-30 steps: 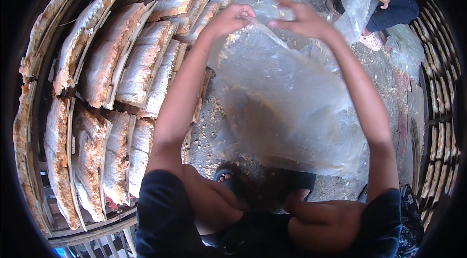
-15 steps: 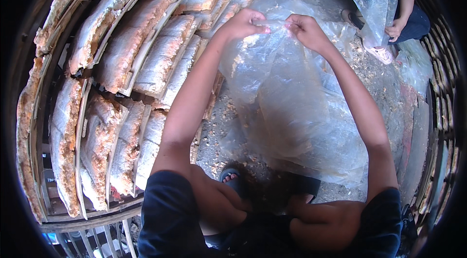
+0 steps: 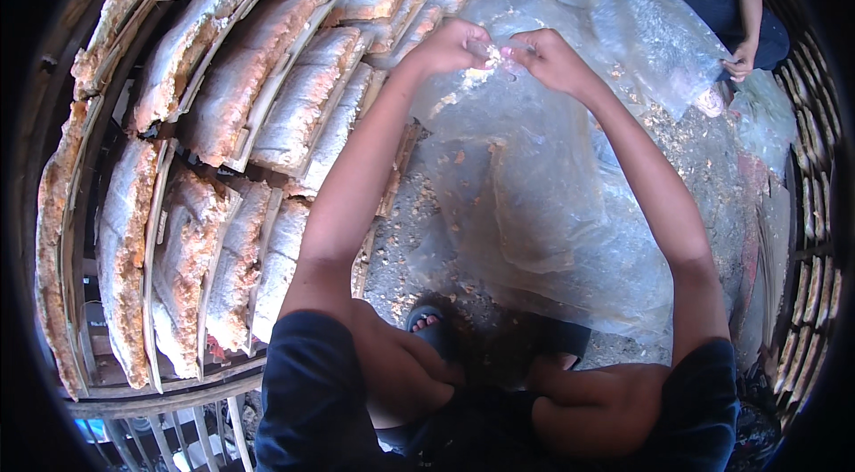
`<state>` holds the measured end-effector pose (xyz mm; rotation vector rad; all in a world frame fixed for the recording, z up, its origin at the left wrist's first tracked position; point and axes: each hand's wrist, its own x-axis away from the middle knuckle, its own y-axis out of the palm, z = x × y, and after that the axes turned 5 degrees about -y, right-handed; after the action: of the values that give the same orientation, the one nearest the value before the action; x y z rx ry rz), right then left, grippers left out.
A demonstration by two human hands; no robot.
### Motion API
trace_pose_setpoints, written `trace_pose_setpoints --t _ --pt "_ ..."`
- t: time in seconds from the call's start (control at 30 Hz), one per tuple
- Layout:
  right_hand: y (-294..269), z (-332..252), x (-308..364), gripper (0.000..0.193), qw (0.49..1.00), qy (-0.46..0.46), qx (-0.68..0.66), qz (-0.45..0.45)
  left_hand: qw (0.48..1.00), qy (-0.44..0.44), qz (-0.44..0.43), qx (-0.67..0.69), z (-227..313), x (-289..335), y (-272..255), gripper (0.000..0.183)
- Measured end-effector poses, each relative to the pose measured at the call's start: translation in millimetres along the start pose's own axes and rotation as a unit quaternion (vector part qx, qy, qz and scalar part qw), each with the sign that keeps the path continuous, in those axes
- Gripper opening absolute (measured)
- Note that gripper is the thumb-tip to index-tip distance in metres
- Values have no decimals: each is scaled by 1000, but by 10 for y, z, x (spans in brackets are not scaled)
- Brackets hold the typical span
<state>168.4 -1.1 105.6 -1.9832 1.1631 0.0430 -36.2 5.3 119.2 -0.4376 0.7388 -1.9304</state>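
A large clear plastic sheet (image 3: pixel 543 196) hangs and spreads in front of my legs, wrinkled and dusted with pale crumbs. Its upper edge is pinched between the closed fingers of my left hand (image 3: pixel 452 46). Close beside it, my right hand (image 3: pixel 554 61) grips the same edge with thumb and fingers. A few whitish crumbs (image 3: pixel 485 59) show at my left fingertips. Both arms reach forward and the hands are a short gap apart.
To my left, racks carry rows of slanted boards with thick, whitish-orange rough slabs (image 3: pixel 298 93). A co-worker's hand (image 3: pixel 741 61) at upper right holds another clear plastic sheet (image 3: pixel 637 27). Crumbs litter the grey floor (image 3: pixel 401 249). Slatted wooden racks (image 3: pixel 810 294) stand at the right rim.
My right fingertips have moved slightly left and down, nearer my left hand, and crumbs now show there. The co-worker's plastic sheet has swung left and spread out.
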Motion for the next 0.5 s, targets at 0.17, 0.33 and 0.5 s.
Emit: trace_pose_setpoints --t 0.17,0.33,0.5 --pt "-52 31 -32 23 999 23 -35 16 998 -26 -59 24 -90 7 1 24" --pt "-37 90 6 23 997 71 -33 9 1000 10 -7 21 -72 33 57 26" --pt "29 84 57 27 996 63 -61 20 991 -2 -9 131 37 -80 156 25"
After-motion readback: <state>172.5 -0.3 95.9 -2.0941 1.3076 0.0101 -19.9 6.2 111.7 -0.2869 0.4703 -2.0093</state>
